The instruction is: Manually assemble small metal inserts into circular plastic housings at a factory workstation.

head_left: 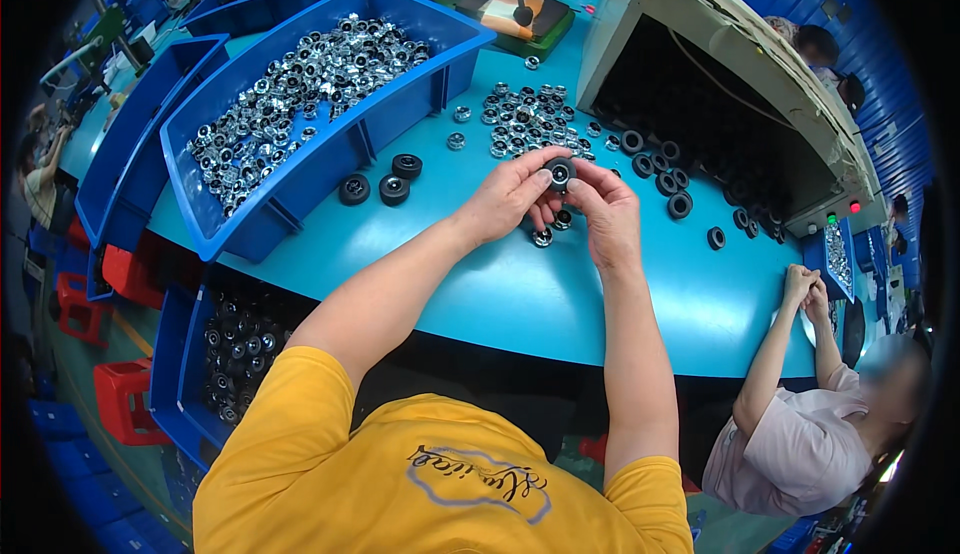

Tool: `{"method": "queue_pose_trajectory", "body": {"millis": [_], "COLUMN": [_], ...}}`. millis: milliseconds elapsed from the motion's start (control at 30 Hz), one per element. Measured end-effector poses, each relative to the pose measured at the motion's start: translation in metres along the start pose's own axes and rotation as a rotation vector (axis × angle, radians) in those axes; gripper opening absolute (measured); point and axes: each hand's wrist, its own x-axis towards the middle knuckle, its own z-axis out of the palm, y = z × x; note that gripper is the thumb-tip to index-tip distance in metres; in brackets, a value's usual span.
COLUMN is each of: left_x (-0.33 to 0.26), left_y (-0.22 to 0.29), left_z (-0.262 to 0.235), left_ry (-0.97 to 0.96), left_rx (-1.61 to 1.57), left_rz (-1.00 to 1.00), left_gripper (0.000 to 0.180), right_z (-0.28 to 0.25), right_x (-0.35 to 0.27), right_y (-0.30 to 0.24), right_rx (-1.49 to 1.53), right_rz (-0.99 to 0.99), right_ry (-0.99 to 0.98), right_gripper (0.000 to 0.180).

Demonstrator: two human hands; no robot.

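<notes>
Between both hands, above the turquoise table (460,284), is a small black toy wheel (560,173) with a tyre around a shiny hub. My left hand (512,194) pinches it from the left, and my right hand (606,209) grips its right side with thumb and fingers. Just beneath the hands lie a couple of chrome hubs (541,238). Beyond them spreads a loose pile of chrome hubs (520,114). Black tyres (668,184) are scattered to the right. Three tyred wheels (394,190) rest on the table at the left.
A blue bin (330,159) full of chrome hubs stands at the far left. A lower blue bin (190,394) holds finished-looking wheels. At the right, a pale box-shaped housing (620,29) opens over more tyres. A co-worker (800,444) sits at the right; red stools (125,399) stand left.
</notes>
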Motion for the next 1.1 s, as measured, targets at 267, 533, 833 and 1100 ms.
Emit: {"method": "queue_pose_trajectory", "body": {"millis": [267, 533, 833, 1100], "left_x": [-0.001, -0.006, -0.005, -0.004], "left_y": [-0.003, 0.01, 0.004, 0.002], "left_z": [0.007, 0.008, 0.011, 0.01], "left_ry": [0.128, 0.224, 0.083, 0.04], "left_rx": [0.313, 0.491, 0.309, 0.357], "left_rz": [0.255, 0.244, 0.24, 0.191], "left_gripper": [0.046, 0.047, 0.054, 0.053], "right_z": [-0.003, 0.0, 0.0, 0.002], "right_x": [0.0, -0.002, -0.001, -0.002], "right_y": [-0.007, 0.001, 0.003, 0.008], "right_rx": [0.208, -0.072, -0.175, -0.255], "right_rz": [0.195, 0.149, 0.147, 0.042], "right_ry": [-0.067, -0.172, -0.027, 0.052], "right_gripper": [0.026, 0.041, 0.052, 0.051]}}
